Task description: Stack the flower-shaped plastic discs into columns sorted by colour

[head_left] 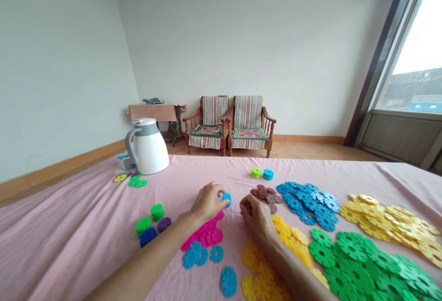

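Observation:
My left hand [208,202] is closed around a light blue notched disc [227,199], which it holds on edge between thumb and fingers above the cloth. Facing it a short way to the right, my right hand [256,218] has its fingers pinched together; whatever they hold, if anything, is hidden. A pile of pink flower-shaped discs [209,233] lies under my left wrist. Loose light blue discs [195,255] sit nearer to me. Brown discs [266,195] lie just beyond my right hand, and yellow-orange discs [264,273] spread beneath my right forearm.
A pink cloth [193,176] covers the table. To the right lie piles of blue [307,202], green [366,264] and pale yellow discs [390,220]. Short stacks, lime [256,172] and green [157,212] among them, stand about. A white jug [151,151] stands far left.

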{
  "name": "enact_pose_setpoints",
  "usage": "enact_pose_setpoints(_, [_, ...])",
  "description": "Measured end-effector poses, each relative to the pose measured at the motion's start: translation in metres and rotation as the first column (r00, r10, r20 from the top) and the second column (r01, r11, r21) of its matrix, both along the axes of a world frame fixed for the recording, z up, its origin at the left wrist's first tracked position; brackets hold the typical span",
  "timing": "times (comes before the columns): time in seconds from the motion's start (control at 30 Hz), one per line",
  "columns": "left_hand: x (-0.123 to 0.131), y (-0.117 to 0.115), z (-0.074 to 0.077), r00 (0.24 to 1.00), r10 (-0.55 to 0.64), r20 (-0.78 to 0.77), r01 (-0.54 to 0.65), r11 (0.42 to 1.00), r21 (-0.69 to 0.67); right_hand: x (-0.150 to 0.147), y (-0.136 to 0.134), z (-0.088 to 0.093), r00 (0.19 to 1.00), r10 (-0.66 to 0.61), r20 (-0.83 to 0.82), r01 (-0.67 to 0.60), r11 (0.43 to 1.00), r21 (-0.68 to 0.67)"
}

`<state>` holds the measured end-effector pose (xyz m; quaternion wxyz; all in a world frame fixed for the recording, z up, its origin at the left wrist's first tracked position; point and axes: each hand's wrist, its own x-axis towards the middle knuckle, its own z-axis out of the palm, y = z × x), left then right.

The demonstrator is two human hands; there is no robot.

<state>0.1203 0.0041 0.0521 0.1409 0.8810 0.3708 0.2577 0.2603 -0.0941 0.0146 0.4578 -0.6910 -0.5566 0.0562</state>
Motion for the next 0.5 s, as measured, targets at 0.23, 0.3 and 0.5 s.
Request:
enact_pose_setpoints(0.23, [0.0038,0.004,0.0001,0.999,0.028,-0.03,-0.028,1.0,-0.001,0.0003,0.0004,-0.0003,1.0,0.009,0.003,-0.009,1.0,0.0])
enact_pose_setpoints(0.3, [0.0041,0.005,0.0007,0.999,0.033,-0.037,-0.033,0.999,-0.004,0.0001,0.0003,-0.0002,1.0,0.011,0.002,-0.011,1.0,-0.001])
enact_pose_setpoints(0.5, [0.0041,0.0042,0.0015,0.999,0.014,-0.051,-0.015,1.0,-0.018,-0.0002,0.0001,-0.0004,1.0,0.015,-0.004,-0.015,1.0,-0.004])
